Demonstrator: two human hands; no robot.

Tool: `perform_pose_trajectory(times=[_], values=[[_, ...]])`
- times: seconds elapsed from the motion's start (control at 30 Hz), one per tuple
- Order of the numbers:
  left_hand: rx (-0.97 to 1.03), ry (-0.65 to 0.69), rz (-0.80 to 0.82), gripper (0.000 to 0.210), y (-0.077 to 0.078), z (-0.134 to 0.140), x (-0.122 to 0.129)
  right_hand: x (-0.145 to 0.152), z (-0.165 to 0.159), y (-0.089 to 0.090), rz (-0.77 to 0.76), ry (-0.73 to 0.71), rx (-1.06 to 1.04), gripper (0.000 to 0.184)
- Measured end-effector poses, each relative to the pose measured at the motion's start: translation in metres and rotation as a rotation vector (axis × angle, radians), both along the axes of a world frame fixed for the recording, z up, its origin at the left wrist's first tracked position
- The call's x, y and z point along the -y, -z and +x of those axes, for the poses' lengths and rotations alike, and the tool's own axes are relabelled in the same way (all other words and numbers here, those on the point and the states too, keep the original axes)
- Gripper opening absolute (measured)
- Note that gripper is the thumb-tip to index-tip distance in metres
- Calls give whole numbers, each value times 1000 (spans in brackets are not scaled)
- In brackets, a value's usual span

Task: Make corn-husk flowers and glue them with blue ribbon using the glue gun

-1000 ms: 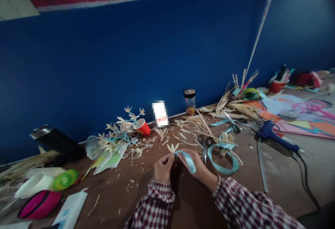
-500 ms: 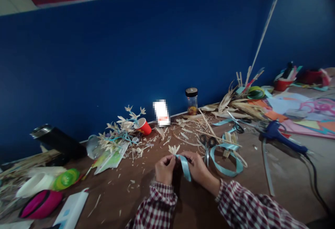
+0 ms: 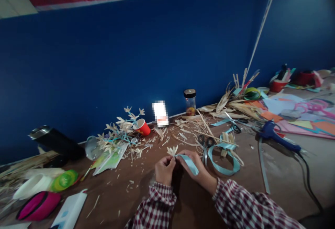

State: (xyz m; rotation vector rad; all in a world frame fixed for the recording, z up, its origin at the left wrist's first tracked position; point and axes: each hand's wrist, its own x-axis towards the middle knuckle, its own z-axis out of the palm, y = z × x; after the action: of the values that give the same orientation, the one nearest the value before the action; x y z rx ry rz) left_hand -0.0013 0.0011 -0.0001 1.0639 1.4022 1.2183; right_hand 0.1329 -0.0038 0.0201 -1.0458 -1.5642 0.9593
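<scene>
My left hand [image 3: 164, 170] pinches the base of a small pale husk flower [image 3: 172, 150], whose pointed petals spread upward above the fingertips. From the flower's base a light blue ribbon [image 3: 188, 163] runs to the right. My right hand [image 3: 195, 168] is closed on that ribbon close to the flower, and its loose end hangs over the fingers. The flower's stem is hidden by my left hand. Right of my hands lie scissors [image 3: 205, 148] with dark handles and a loop of light blue ribbon [image 3: 225, 170].
Finished-looking husk flowers [image 3: 115, 134] lie beside a tipped red paper cup [image 3: 142, 127]. A lidded jar [image 3: 190, 103] stands by the blue partition. Further right are a blue glue gun [image 3: 278, 136] with its cord, and coloured paper [image 3: 282, 100]. A black bottle [image 3: 56, 141] leans at left; husk scraps litter the table.
My right hand has shifted the ribbon, so its free end lies more sideways across the fingers instead of hanging down. My left hand keeps its pinch; the camera view has shifted slightly.
</scene>
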Motion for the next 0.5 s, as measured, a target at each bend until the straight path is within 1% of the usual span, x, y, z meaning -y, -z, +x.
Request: perform_pose_trajectory(times=[0.1,0.2,0.27,0.33,0.43,0.5], values=[[-7,9,8,27,0,0,0,-1,0,2,-34,-33,-20,24],[142,34,-56,30,1,0,0,-4,-1,6,-74,-32,-77,26],[275,32,-111,31,3,1,0,-5,-2,7,-90,-26,-114,26],[367,32,-149,30,2,2,0,-6,-2,8,-99,-36,-127,26],[442,22,-187,28,-3,4,1,-5,-1,6,-93,-36,-105,25],[466,-8,-210,28,-7,4,1,-4,0,5,-59,-6,-85,24]])
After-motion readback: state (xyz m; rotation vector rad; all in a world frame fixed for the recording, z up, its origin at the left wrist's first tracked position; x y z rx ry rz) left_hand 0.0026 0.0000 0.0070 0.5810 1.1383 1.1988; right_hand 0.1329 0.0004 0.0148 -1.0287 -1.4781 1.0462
